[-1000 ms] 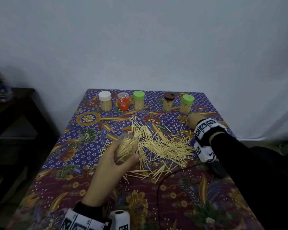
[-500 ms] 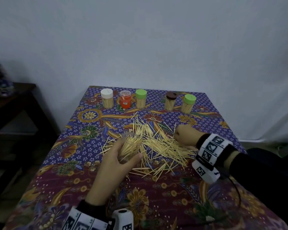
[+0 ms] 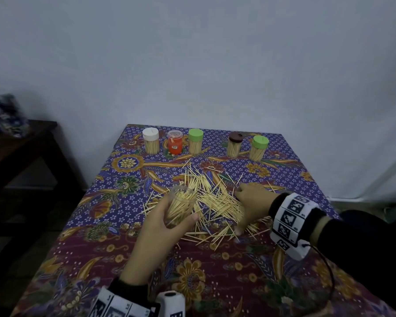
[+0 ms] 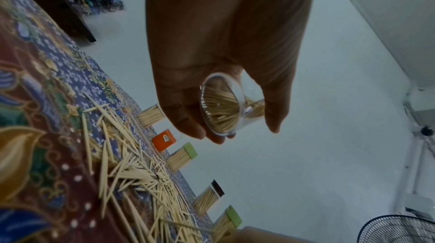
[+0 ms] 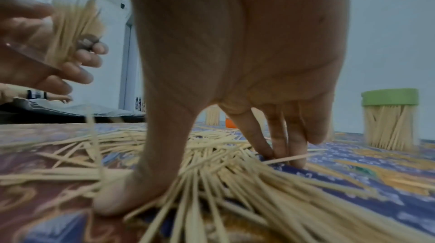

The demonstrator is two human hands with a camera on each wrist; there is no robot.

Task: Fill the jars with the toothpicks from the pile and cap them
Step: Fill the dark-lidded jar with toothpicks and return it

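A clear open jar [image 3: 181, 207], partly filled with toothpicks, is tilted in my left hand [image 3: 167, 223], just above the cloth at the left edge of the pile. The left wrist view shows the jar's round bottom [image 4: 222, 109] between thumb and fingers. The loose toothpick pile [image 3: 215, 197] lies mid-table. My right hand [image 3: 240, 211] rests on its right side. Its thumb and straight fingers [image 5: 280, 146] are spread, with the tips pressed down on either side of a bunch of toothpicks [image 5: 212, 178].
Along the far edge stand capped jars: white [image 3: 150, 144], orange [image 3: 175, 143], green [image 3: 195, 144], brown [image 3: 234, 145] and green [image 3: 258, 148]. The patterned tablecloth [image 3: 215, 282] covers the table. A dark side table [image 3: 21, 145] stands to the left.
My right hand came from the back right, near the green-capped jar, down onto the pile and spread its fingers over the toothpicks. The left hand with the jar stayed almost still.
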